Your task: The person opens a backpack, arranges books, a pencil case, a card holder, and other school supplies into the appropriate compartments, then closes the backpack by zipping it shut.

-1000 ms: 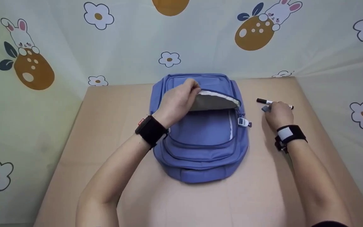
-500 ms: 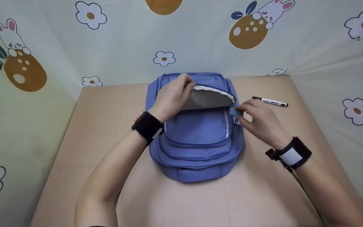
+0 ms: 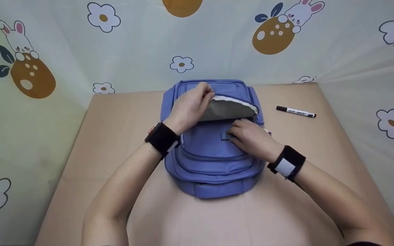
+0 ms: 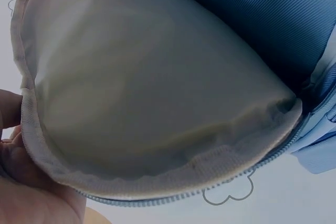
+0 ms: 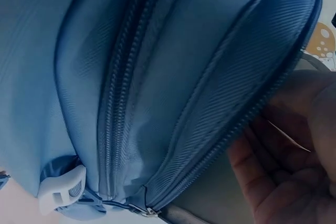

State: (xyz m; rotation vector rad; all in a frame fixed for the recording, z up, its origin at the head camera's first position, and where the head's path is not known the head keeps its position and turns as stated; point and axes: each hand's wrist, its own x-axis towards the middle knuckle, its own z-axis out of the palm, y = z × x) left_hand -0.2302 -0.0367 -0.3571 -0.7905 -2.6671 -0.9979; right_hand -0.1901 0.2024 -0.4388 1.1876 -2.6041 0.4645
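Observation:
A blue backpack [image 3: 214, 189] lies on its back on the table, its front pocket unzipped. My left hand [image 3: 190, 107] pinches the edge of the pocket's flap [image 3: 226, 108] and holds it raised, so its grey lining [image 4: 136, 77] shows. Between the fingers of my right hand [image 3: 253, 138] is a small blue-grey rectangular piece [image 3: 224, 136], over the pocket's opening just below the flap. In the right wrist view, the right hand [image 5: 294, 166] reaches behind the zipped pocket edge [image 5: 236, 98], and the small piece is hidden there.
A black-and-white marker [image 3: 296, 112] lies on the tan table [image 3: 115, 143] to the right of the backpack. A white buckle [image 5: 62, 190] hangs at the backpack's side. Patterned cloth [image 3: 142, 48] stands behind and along both sides of the table.
My right hand has lifted the small blue-grey piece from beside the marker and carried it left over the pocket. My left hand still holds the flap up.

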